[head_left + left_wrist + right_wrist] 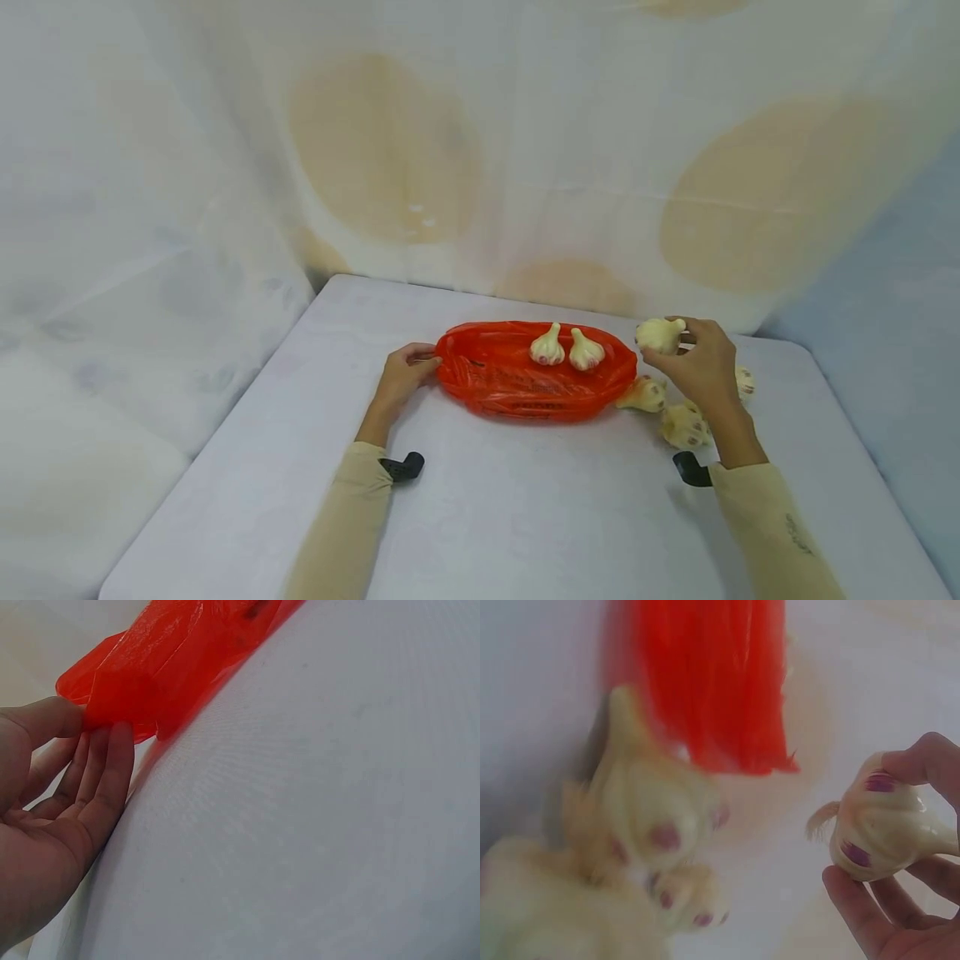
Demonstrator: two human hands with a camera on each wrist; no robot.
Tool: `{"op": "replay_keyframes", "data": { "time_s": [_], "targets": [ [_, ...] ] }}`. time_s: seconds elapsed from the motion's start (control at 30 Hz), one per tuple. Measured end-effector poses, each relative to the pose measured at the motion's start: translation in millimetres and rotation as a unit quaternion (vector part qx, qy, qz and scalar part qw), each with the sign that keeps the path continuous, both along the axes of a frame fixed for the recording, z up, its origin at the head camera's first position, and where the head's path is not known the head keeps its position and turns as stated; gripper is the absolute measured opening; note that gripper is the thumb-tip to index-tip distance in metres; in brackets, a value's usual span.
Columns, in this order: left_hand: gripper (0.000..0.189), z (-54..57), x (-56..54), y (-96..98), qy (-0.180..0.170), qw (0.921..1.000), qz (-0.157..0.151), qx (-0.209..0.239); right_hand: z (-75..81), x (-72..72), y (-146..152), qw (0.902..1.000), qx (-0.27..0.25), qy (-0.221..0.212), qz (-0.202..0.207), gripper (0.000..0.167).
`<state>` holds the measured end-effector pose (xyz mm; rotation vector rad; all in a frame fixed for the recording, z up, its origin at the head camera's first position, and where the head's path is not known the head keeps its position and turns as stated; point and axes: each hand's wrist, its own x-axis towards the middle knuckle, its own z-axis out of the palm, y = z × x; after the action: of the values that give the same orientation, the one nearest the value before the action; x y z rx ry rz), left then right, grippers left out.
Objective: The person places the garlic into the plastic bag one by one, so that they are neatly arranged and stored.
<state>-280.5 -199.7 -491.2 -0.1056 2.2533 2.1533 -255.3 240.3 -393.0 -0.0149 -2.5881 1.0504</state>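
Note:
A red plastic bag (517, 387) lies on the table with its wide mouth spread upward. Two garlic bulbs (547, 347) rest inside its right half. My left hand (401, 379) pinches the bag's left end between thumb and fingers, as the left wrist view also shows. Just beyond the bag's right end, my right hand (707, 367) grips another garlic bulb (889, 825) above the table, thumb on one side and fingers on the other. Below that hand, several loose garlic bulbs (684, 427) lie on the table, partly hidden by the wrist; the closest touches the bag.
The white table (525, 517) ends at a back edge close behind the bag. Pale curtains (562, 150) with tan spots hang behind it, and more fabric stands at both sides. A black wrist mount (405, 467) sticks out from each sleeve.

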Motion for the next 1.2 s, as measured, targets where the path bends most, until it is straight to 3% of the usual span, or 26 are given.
{"op": "replay_keyframes", "data": {
  "time_s": [0.27,0.77,1.0,1.2],
  "targets": [
    [0.027,-1.7,-0.7,1.0,-0.002,1.0,0.003,-0.009,8.3,-15.4,-31.8,0.9985,-0.022,0.0,0.05,0.062],
    [0.027,-5.2,-2.8,8.9,0.013,0.9999,0.0,-0.002,3.1,-32.6,-86.7,0.9904,-0.022,0.048,0.128,0.055],
    [0.027,-4.4,-3.9,10.6,0.015,0.9998,0.0,0.009,-6.0,-39.7,-118.5,0.9849,-0.045,0.022,0.166,0.055],
    [0.026,-5.4,-3.8,15.8,0.016,0.9997,0.002,0.017,-20.9,-46.7,-144.3,0.98,-0.023,-0.004,0.198,0.051]
  ]
}}
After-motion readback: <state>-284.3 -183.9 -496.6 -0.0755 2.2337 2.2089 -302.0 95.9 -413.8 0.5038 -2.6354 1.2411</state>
